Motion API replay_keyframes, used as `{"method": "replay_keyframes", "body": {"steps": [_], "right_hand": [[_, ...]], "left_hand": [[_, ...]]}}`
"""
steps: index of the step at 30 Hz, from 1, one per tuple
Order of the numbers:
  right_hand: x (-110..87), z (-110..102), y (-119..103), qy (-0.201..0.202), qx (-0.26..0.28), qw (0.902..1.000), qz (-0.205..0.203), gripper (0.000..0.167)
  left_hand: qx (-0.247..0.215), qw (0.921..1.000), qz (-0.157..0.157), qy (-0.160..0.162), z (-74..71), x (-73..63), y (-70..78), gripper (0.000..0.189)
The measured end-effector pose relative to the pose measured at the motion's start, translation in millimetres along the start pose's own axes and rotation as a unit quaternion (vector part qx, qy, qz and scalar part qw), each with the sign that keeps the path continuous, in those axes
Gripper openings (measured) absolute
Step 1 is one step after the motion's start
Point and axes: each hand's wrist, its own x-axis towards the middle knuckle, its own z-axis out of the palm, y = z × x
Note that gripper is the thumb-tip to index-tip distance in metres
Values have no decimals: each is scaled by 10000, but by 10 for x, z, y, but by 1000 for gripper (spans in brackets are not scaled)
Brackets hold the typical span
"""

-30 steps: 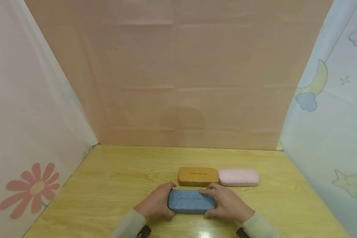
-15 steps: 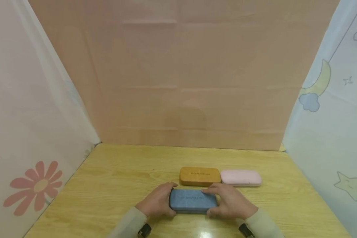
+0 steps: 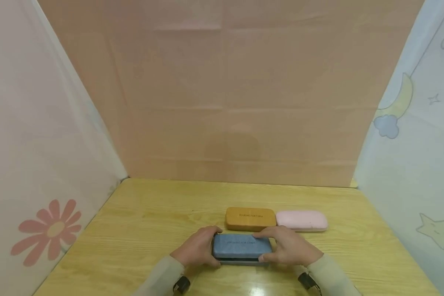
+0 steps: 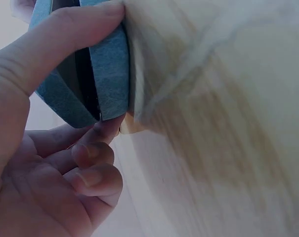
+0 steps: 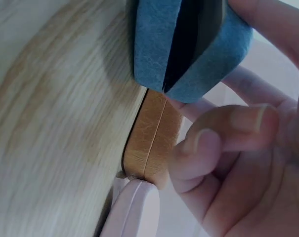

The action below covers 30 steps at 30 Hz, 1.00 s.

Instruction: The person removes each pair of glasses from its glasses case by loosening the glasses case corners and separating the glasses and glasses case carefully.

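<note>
A blue glasses case (image 3: 242, 246) lies near the table's front with its lid raised a little, and a dark gap runs along the front. My left hand (image 3: 197, 248) grips its left end. In the left wrist view the thumb (image 4: 65, 29) crosses the gap, its tip on the lower half (image 4: 109, 74). My right hand (image 3: 290, 246) holds the right end, thumb at the lid's front edge and a finger at the back. The right wrist view shows the lid (image 5: 213, 64) parted from the base (image 5: 154, 44). What is inside stays hidden.
Just behind stands a mustard-brown glasses case (image 3: 250, 220), closed. A closed pink glasses case (image 3: 302, 220) sits against its right end. The wooden table (image 3: 151, 205) ends at a tan cloth backdrop (image 3: 240, 102), with patterned cloths at both sides.
The blue case's lid has risen at the front, opening a dark gap that was not visible a second ago. Both hands keep their places at its ends. The head view has shifted slightly.
</note>
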Motion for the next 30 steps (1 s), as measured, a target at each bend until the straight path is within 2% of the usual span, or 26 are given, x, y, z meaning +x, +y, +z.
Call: {"method": "replay_keyframes", "body": {"steps": [6, 11, 14, 23, 28, 30], "right_hand": [[-10, 12, 73, 15, 639, 9979, -41, 56], [-6, 59, 141, -103, 1569, 9873, 244, 52], [9, 77, 165, -150, 1844, 9820, 375, 50], [65, 0, 220, -78, 2326, 9685, 883, 34], [84, -11, 212, -8, 2083, 9745, 839, 32], [91, -7, 207, 50, 2088, 9732, 960, 33]], "left_hand": [[-259, 9996, 46, 68, -22, 14, -12, 84], [-309, 9995, 23, 81, -26, 4, -10, 87], [-337, 9994, -29, 107, -17, -7, -6, 87], [-568, 9981, -155, 158, -22, -11, -10, 78], [-501, 9984, -158, 214, -26, -14, 0, 78], [-467, 9985, -175, 230, -28, -10, 9, 78]]}}
